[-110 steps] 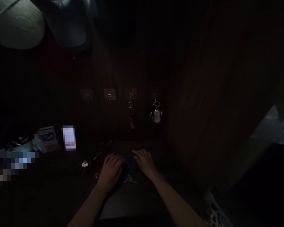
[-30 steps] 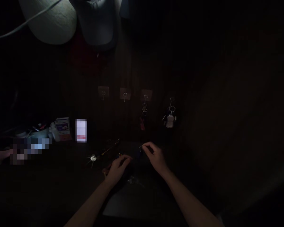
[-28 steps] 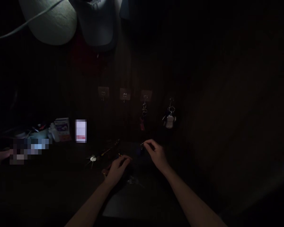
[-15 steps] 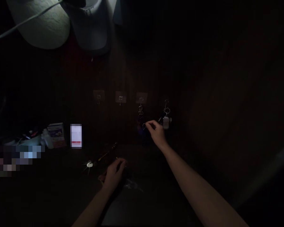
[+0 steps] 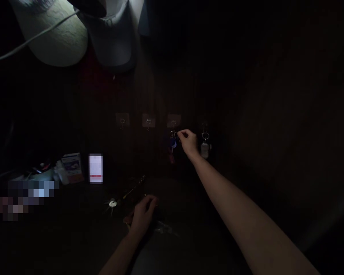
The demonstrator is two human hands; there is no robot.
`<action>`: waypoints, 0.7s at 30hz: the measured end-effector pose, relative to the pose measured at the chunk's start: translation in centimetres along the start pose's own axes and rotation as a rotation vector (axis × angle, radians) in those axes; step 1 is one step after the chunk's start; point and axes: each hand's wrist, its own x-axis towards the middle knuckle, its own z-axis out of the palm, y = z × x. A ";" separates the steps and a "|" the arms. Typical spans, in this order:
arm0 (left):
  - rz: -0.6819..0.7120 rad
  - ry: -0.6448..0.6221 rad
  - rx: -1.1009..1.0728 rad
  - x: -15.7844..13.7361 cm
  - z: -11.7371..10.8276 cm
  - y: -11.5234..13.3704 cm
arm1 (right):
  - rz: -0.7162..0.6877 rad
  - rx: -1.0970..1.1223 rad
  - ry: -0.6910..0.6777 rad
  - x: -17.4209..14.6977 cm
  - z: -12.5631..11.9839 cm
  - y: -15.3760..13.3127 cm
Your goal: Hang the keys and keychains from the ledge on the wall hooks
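Raised in front of the dark wall panel, my right hand (image 5: 188,142) pinches thumb and forefinger at a thin metal keyring. The ring is beside a bunch with blue and reddish tags (image 5: 172,143), which hangs under the third wall hook (image 5: 173,123). Lower down, my left hand (image 5: 145,211) rests on the dark tabletop with its fingers curled. A small brownish item (image 5: 127,220) shows under its outer edge; what the fingers hold is hidden. Left of it lies a bunch of keys (image 5: 112,204) with a pale round tag. Clear, crinkled plastic (image 5: 164,228) lies to its right.
Two more hooks (image 5: 122,122) (image 5: 148,121) are on the left, and a grey fob (image 5: 205,149) hangs from the rightmost one. Caps (image 5: 113,42) and a pale cable (image 5: 37,37) hang above. A lit phone screen (image 5: 95,168), a small box (image 5: 72,167) and blurred items stand left.
My right hand has risen from beside the lower part of the hanging bunch to just under the third hook. The bunch's coloured tags show more clearly. My left hand stays on the tabletop.
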 end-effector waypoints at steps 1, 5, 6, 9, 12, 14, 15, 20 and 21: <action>-0.005 0.002 -0.001 0.0 0.0 0.0 | 0.003 -0.001 0.006 0.4 0.2 0.0; -0.021 0.012 -0.003 0.0 0.1 0.0 | 0.008 -0.009 0.006 1.5 0.8 -0.1; -0.022 0.011 -0.005 0.0 0.1 0.0 | 0.010 -0.014 0.003 1.6 1.0 -0.1; -0.016 0.004 -0.005 0.0 0.1 -0.1 | 0.015 -0.030 -0.006 1.9 1.2 0.0; -0.024 0.009 -0.007 0.1 0.0 -0.1 | 0.014 -0.031 -0.016 1.8 1.4 0.1; -0.036 0.019 -0.015 0.1 0.0 -0.2 | 0.012 -0.028 -0.022 1.6 1.4 0.3; -0.040 0.023 -0.018 0.2 0.0 -0.2 | 0.010 -0.022 -0.026 1.5 1.4 0.4; -0.038 0.014 -0.022 0.2 0.0 -0.1 | 0.023 0.025 -0.044 0.6 1.1 0.8; -0.033 0.009 -0.026 0.3 0.0 -0.1 | 0.027 0.031 -0.044 0.3 0.9 0.8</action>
